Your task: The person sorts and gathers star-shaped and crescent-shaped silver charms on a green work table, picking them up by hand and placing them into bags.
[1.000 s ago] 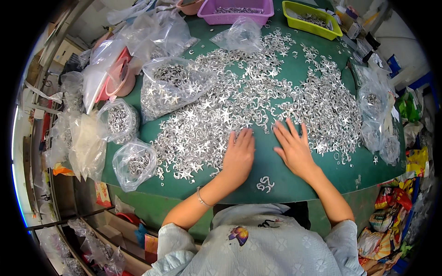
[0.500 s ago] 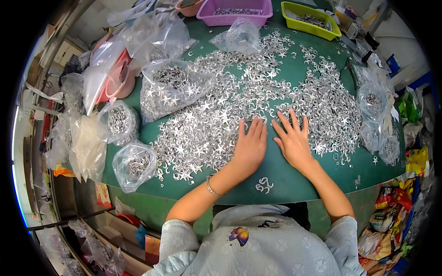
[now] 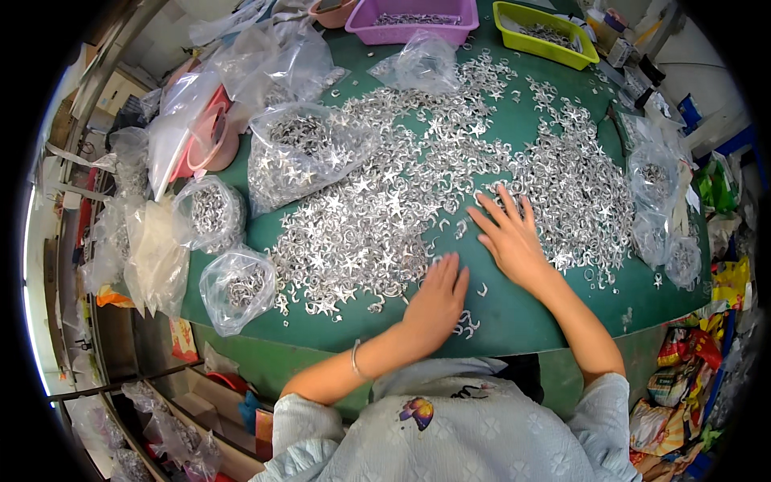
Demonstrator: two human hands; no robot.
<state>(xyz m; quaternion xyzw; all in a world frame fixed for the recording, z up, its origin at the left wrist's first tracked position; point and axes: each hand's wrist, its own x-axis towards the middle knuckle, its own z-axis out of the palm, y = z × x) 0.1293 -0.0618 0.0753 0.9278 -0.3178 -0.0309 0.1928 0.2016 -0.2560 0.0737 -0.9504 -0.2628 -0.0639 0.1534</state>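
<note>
Small silvery metal charms [image 3: 377, 241], many star-shaped or crescent-shaped, lie in a wide heap over the green table [image 3: 546, 321]. My left hand [image 3: 438, 297], a bangle on its wrist, is low over the table at the heap's near edge, fingers stretched out and slightly blurred. Beside it lies a small cluster of charms [image 3: 467, 324], partly covered by the hand. Flat and with fingers spread, my right hand [image 3: 511, 241] rests at the left edge of the right-hand pile [image 3: 574, 201]. A few loose pieces [image 3: 460, 229] lie between my hands.
Clear plastic bags of charms [image 3: 237, 289] stand on the left, a larger open one [image 3: 301, 157] behind them. At the back are a purple basin [image 3: 414, 34] and a yellow-green tray [image 3: 546, 52]. More small bags [image 3: 654, 193] lie along the right edge.
My left hand has drawn back toward the table's near edge, with a few loose charms now showing where it was. The right hand has shifted only slightly, its fingers still spread.
</note>
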